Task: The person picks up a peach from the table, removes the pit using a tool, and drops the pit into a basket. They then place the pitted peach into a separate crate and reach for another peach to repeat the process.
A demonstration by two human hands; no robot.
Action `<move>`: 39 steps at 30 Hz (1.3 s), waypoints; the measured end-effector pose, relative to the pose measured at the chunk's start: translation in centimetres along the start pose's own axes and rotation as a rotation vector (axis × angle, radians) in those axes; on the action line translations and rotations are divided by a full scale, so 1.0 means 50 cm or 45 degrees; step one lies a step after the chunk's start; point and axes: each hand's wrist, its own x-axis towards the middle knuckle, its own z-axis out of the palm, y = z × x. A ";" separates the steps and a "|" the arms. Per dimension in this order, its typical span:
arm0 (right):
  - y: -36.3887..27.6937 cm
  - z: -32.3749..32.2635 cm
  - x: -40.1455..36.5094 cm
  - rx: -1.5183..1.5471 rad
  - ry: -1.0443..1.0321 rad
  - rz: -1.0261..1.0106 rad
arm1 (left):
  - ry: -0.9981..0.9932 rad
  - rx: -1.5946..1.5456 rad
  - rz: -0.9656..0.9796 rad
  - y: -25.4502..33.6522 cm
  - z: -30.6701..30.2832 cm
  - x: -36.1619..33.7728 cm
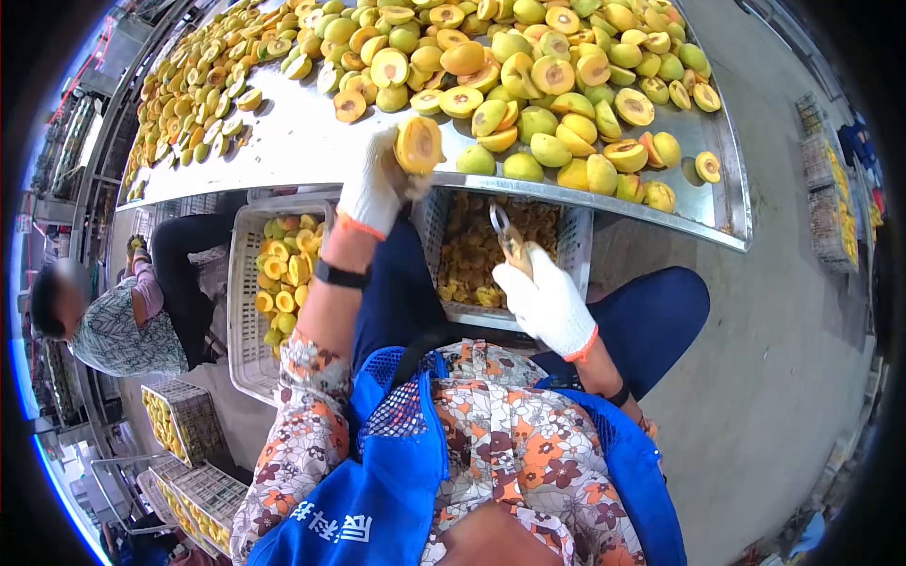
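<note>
Raised over the near edge of the metal table, my left hand (382, 179) in a white glove is closed on a halved yellow peach (419, 144). Its cut face, with the brownish centre, shows. In my gloved right hand (552, 302) is a pitting knife (511, 241) with a wooden handle and a curved metal loop, pointing up and away from me. The knife and the peach half are apart. Between my knees stands a crate whose contents are brownish-yellow peach scraps (472, 250); the knife is over it.
Many peach halves (547, 75) are heaped on the metal table (293, 170). A light crate (243, 330) of pitted halves stands at my left. A co-worker (127, 311) sits further left, near more filled crates (184, 424). Stacked crates (830, 222) stand far right.
</note>
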 end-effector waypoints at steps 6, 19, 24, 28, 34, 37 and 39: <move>-0.058 0.031 0.024 -0.240 0.164 -0.286 | -0.069 -0.278 -0.331 -0.038 0.083 -0.114; -0.001 0.071 0.020 -0.374 0.216 -0.284 | 0.133 -0.106 -0.375 -0.114 0.078 -0.148; -0.004 0.073 0.010 -0.376 0.173 -0.187 | 0.075 0.164 0.156 -0.142 0.074 -0.145; -0.002 0.071 0.005 -0.277 0.109 -0.124 | -0.062 0.207 -0.031 -0.124 0.057 -0.139; 0.007 0.049 0.004 -0.030 -0.022 -0.059 | -0.183 0.348 -0.276 -0.114 0.040 -0.102; 0.016 0.042 0.011 -0.016 0.020 0.051 | -0.117 0.170 -0.094 -0.087 0.120 -0.124; 0.040 0.046 0.018 -0.318 0.210 -0.357 | -0.035 0.468 0.317 -0.109 0.151 -0.142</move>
